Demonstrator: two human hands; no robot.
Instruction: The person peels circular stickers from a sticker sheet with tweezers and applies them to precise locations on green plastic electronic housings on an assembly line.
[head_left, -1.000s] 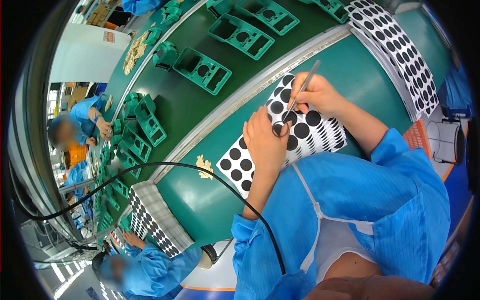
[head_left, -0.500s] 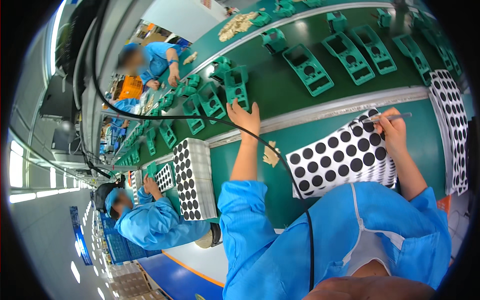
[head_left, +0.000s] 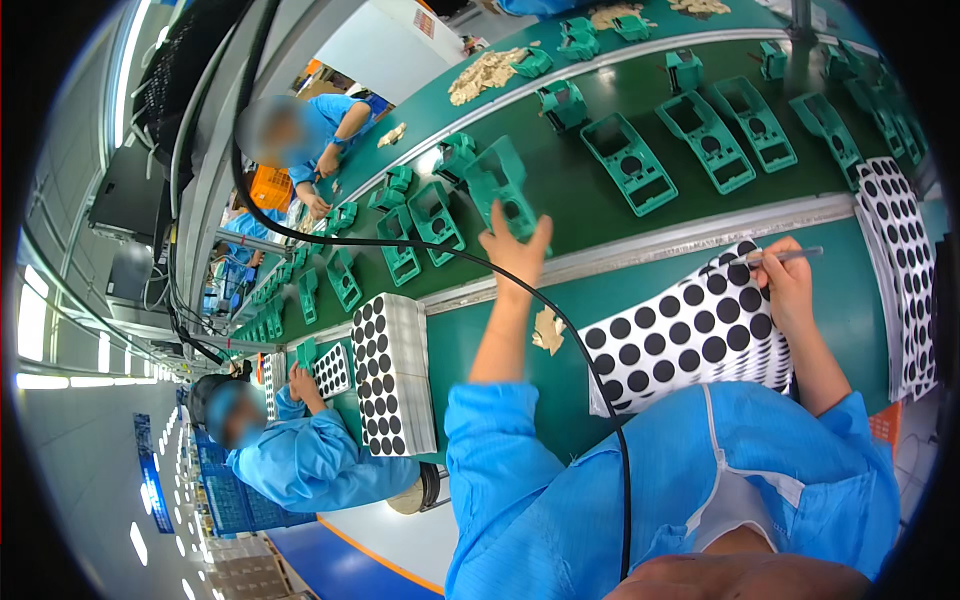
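Observation:
My left hand (head_left: 517, 252) has its fingers on the near end of a green plastic housing (head_left: 492, 178), one with a rectangular opening and a round recess. The housing is slightly blurred and tilted over the green belt. In my right hand (head_left: 787, 287) is a slim metal tool that looks like tweezers (head_left: 800, 255), held in a pinch. Its tip is at the upper right edge of a white sheet of round black stickers (head_left: 680, 335), which tops a stack in front of me. Whether a sticker is on the tip I cannot make out.
More green housings (head_left: 628, 165) lie along the belt (head_left: 560, 215). Tall sticker stacks stand at left (head_left: 390, 375) and right (head_left: 895, 280). Tan scraps (head_left: 547, 330) lie on the table. A black cable (head_left: 440, 247) crosses the view. Co-workers sit at left (head_left: 300, 440) and across (head_left: 330, 130).
My left hand has reached the housing and taken hold of it; the housing has shifted toward me and to the right. My right hand stays at the sheet's edge with the tool.

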